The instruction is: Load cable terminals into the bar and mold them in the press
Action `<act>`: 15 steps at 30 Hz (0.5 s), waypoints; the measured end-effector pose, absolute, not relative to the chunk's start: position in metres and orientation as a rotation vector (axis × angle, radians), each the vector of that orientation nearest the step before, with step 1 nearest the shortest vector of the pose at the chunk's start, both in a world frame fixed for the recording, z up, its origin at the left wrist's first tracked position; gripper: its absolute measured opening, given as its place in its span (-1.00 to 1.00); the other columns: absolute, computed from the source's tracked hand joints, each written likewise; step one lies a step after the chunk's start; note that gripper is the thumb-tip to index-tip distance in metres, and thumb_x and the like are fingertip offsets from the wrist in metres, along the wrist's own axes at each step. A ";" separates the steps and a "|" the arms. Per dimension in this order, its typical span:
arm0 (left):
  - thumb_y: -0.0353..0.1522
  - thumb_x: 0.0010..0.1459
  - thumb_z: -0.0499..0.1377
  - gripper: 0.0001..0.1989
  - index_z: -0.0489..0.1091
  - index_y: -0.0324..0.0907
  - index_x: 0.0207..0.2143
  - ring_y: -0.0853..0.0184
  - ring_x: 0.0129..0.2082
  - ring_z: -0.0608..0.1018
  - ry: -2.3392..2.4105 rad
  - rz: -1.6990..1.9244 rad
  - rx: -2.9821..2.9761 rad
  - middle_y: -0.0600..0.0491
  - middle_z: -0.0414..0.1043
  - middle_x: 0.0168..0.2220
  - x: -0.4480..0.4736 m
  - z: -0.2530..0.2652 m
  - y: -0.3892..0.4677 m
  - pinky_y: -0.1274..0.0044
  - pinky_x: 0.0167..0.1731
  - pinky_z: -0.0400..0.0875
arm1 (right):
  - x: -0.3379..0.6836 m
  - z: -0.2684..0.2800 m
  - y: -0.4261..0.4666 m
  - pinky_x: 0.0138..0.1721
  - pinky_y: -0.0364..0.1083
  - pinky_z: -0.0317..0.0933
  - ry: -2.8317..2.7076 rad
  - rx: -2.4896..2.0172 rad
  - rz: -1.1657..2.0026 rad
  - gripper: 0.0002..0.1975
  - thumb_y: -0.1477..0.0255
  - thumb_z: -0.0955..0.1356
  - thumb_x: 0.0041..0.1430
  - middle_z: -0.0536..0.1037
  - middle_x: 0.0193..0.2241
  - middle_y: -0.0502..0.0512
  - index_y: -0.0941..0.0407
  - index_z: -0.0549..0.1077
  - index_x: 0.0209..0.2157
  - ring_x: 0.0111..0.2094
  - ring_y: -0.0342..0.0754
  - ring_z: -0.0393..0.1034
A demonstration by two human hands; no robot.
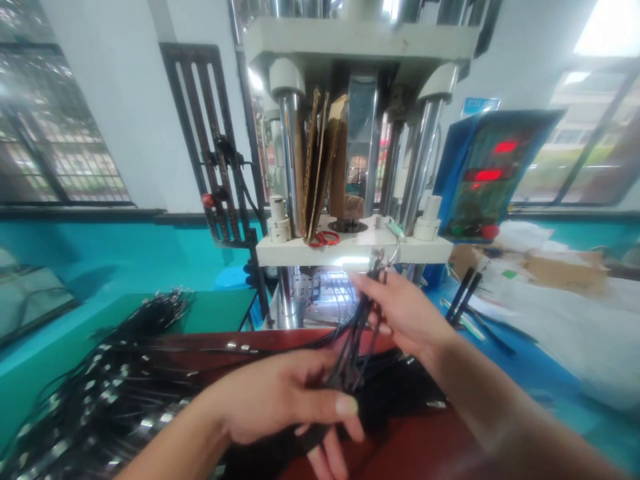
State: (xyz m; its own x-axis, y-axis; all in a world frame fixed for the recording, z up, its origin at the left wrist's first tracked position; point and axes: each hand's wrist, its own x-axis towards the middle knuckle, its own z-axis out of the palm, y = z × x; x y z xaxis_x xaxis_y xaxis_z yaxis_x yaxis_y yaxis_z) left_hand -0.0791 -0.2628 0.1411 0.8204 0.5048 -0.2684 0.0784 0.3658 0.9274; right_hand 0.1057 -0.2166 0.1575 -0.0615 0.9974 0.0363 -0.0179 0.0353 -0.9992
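A bundle of thin black cables (355,340) runs between my two hands above the red-brown tabletop (410,440). Near its upper end, my right hand (403,308) is closed around it, with the blurred tips sticking up past the fingers. Lower down, my left hand (290,400) curls around the bundle, thumb on the near side and fingers underneath. More black cables (115,373) with small shiny or whitish pieces lie heaped on the left. Dark cables also lie beneath my hands, partly hidden by them.
Ahead stands a press (350,253) with cardboard sheets (320,160) and red-handled scissors (325,238) on its platform. A blue control box (480,173) with red displays is to the right. White plastic bags (575,320) and black tubes (463,293) lie on the blue surface (530,373).
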 end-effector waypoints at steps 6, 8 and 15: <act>-0.30 0.12 0.18 -0.79 0.38 -0.30 -0.30 0.39 -0.58 0.48 0.534 0.486 0.805 -0.01 0.40 -0.48 -0.022 0.081 -0.255 0.55 -0.55 0.39 | 0.118 0.080 -0.224 -0.79 -0.28 -0.09 -1.169 -1.285 1.361 -0.62 0.07 0.38 0.04 0.23 -0.68 -0.17 0.10 0.31 -0.46 -0.74 -0.27 0.08; -0.32 0.08 0.21 -0.81 0.39 -0.28 -0.31 0.45 -0.65 0.41 0.612 0.527 0.792 0.05 0.36 -0.54 -0.013 0.067 -0.255 0.61 -0.64 0.32 | 0.129 0.073 -0.219 -0.75 -0.26 0.03 -1.110 -1.240 1.296 -0.65 0.12 0.41 0.02 0.33 -0.60 -0.13 0.09 0.36 -0.33 -0.67 -0.23 0.21; -0.42 0.02 0.20 -0.88 0.37 -0.26 -0.34 0.45 -0.68 0.39 0.736 0.456 0.784 0.06 0.35 -0.57 0.007 0.065 -0.256 0.62 -0.67 0.28 | 0.145 0.062 -0.222 -0.39 -0.11 0.30 -1.331 -1.254 0.937 -0.75 0.20 0.29 0.21 0.51 -0.51 -0.02 0.07 0.40 -0.20 -0.46 -0.07 0.43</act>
State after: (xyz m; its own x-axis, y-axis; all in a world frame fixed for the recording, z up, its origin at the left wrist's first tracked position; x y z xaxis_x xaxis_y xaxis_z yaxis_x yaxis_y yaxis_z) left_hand 0.0073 -0.2559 0.0650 0.6658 0.6162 -0.4208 -0.1018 0.6337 0.7668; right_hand 0.1448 -0.2225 0.0618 0.0807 0.9829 0.1656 0.1756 0.1495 -0.9730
